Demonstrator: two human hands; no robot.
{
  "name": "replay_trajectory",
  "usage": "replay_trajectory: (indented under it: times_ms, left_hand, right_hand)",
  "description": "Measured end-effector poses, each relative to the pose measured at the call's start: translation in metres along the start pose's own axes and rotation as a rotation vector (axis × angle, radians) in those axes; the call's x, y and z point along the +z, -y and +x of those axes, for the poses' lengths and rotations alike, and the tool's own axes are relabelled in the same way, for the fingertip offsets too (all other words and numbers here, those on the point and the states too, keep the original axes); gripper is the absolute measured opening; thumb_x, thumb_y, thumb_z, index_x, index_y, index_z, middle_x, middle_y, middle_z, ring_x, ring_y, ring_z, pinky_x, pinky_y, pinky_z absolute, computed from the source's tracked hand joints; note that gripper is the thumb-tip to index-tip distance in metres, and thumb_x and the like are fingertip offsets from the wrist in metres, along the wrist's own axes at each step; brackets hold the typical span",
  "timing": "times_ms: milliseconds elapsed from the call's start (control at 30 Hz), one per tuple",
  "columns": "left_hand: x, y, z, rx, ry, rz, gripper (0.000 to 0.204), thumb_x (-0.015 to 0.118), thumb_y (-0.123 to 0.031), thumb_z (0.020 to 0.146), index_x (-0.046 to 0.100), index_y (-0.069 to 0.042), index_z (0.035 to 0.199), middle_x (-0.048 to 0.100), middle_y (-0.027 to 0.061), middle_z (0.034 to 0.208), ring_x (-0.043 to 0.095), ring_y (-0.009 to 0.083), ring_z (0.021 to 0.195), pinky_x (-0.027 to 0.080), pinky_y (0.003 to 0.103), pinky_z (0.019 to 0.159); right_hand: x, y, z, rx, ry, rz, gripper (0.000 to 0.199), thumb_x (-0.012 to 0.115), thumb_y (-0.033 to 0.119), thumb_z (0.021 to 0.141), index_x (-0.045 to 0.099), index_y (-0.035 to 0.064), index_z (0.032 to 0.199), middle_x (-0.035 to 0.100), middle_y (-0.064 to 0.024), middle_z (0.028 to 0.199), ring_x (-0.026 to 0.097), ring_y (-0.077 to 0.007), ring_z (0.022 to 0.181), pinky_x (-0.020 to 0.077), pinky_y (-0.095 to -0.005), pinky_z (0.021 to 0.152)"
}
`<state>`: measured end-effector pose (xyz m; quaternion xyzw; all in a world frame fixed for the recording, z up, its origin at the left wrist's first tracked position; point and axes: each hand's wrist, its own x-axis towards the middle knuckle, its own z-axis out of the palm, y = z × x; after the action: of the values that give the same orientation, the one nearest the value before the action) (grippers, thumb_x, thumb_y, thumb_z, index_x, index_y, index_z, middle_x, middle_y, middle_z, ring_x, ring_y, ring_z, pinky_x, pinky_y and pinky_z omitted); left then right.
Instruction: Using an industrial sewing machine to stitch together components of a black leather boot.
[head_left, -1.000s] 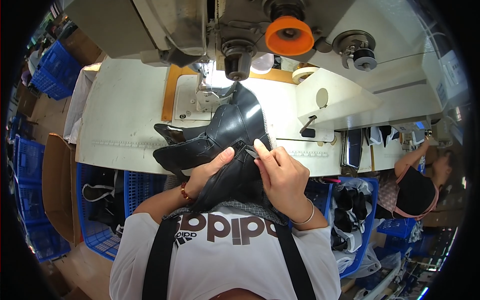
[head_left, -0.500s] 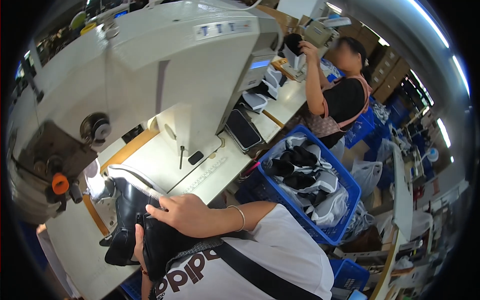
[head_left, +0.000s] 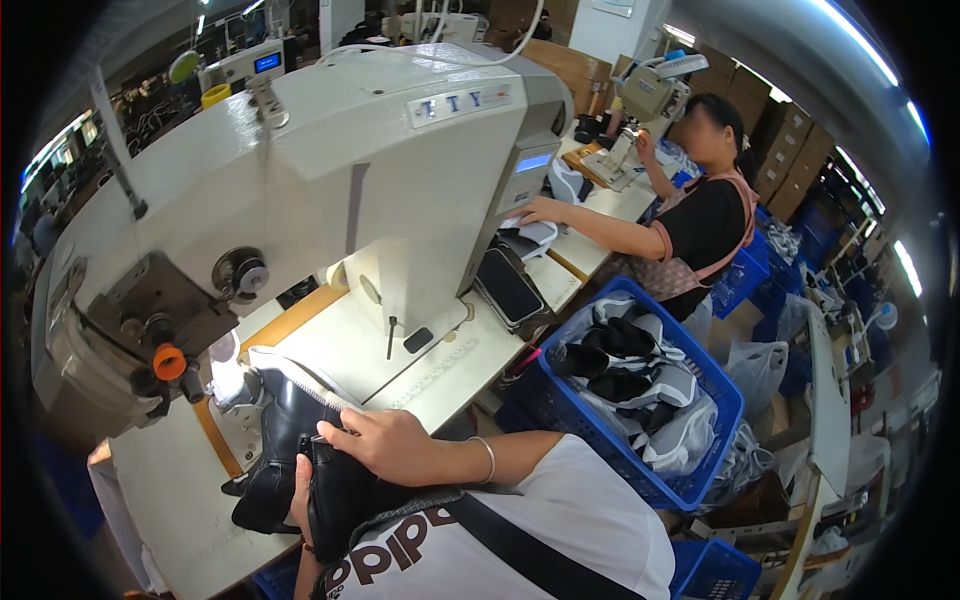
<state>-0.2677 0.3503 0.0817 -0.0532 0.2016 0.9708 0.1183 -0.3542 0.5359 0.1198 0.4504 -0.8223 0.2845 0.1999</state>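
A black leather piece (head_left: 285, 425), perhaps a boot upper, lies under the head of a large sewing machine (head_left: 300, 180). A pale strip with tooth-like marks (head_left: 318, 388) runs along its upper edge. My right hand (head_left: 385, 445) is closed at that edge, thumb and forefinger pinching the leather. Below it, my left hand (head_left: 302, 490) grips the piece from the near side, thumb up and most fingers hidden behind the leather. The machine's needle area is hidden by its head and a bright glare.
A blue basket (head_left: 728, 385) of grey, white and black shoe uppers (head_left: 640, 370) stands right of the table. Beyond it a co-worker (head_left: 705, 230) sits at another sewing machine (head_left: 650, 95). A phone (head_left: 508, 285) and a small black oval (head_left: 418, 340) lie on the white tabletop (head_left: 470, 360).
The view has shifted, so everything sits lower and further right. My hands keep their hold on the leather. The co-worker has lowered a raised black-and-white piece and now reaches to the grey-white pieces.
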Motion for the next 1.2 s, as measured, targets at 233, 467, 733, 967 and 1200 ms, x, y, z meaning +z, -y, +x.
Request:
replay_trajectory:
  times_ms: [233,467,733,967,1200]
  left_hand:
    - [-0.013,0.000,0.004,0.041,-0.179,-0.054,0.049,0.046,-0.035,0.111,0.058,0.004,0.137,0.066,0.0164,0.132,0.066,0.0235,0.118,0.049,0.037,0.108]
    - [-0.007,-0.003,0.002,0.041,-0.115,-0.065,0.044,0.048,-0.031,0.111,0.059,0.003,0.135,0.068,0.0161,0.128,0.069,0.0199,0.112,0.055,0.033,0.100]
    - [-0.008,-0.005,-0.001,-0.020,-0.083,-0.065,0.050,0.045,-0.036,0.111,0.054,0.003,0.141,0.065,0.0180,0.134,0.067,0.0237,0.119,0.052,0.036,0.107]
    - [-0.001,-0.004,-0.006,0.003,-0.196,0.018,0.044,0.050,-0.034,0.110,0.062,0.003,0.132,0.071,0.0128,0.121,0.071,0.0161,0.103,0.058,0.027,0.091]
    - [-0.018,-0.004,-0.005,-0.008,-0.110,-0.012,0.050,0.046,-0.036,0.111,0.054,0.003,0.141,0.066,0.0172,0.133,0.069,0.0227,0.115,0.054,0.034,0.103]
  right_hand:
    - [-0.001,-0.005,0.004,-0.044,-0.116,0.080,0.043,0.076,0.018,0.088,0.065,0.0140,0.129,0.061,-0.0061,0.088,0.065,-0.0237,0.066,0.0521,-0.0357,0.054]
    - [-0.017,-0.003,0.010,0.026,0.021,0.140,0.040,0.075,0.009,0.087,0.068,0.0116,0.127,0.063,-0.0078,0.085,0.063,-0.0248,0.062,0.0479,-0.0363,0.053]
    - [-0.017,-0.001,0.013,0.012,0.032,0.118,0.037,0.075,0.009,0.088,0.070,0.0098,0.124,0.062,-0.0061,0.081,0.061,-0.0217,0.060,0.0460,-0.0349,0.053]
    - [-0.017,0.002,0.016,0.000,0.029,0.091,0.036,0.076,0.009,0.088,0.069,0.0093,0.123,0.060,-0.0057,0.079,0.061,-0.0217,0.060,0.0448,-0.0349,0.052]
    - [-0.016,0.007,0.017,0.029,0.040,0.034,0.034,0.076,0.010,0.088,0.069,0.0095,0.122,0.059,-0.0057,0.078,0.060,-0.0217,0.059,0.0449,-0.0349,0.052]
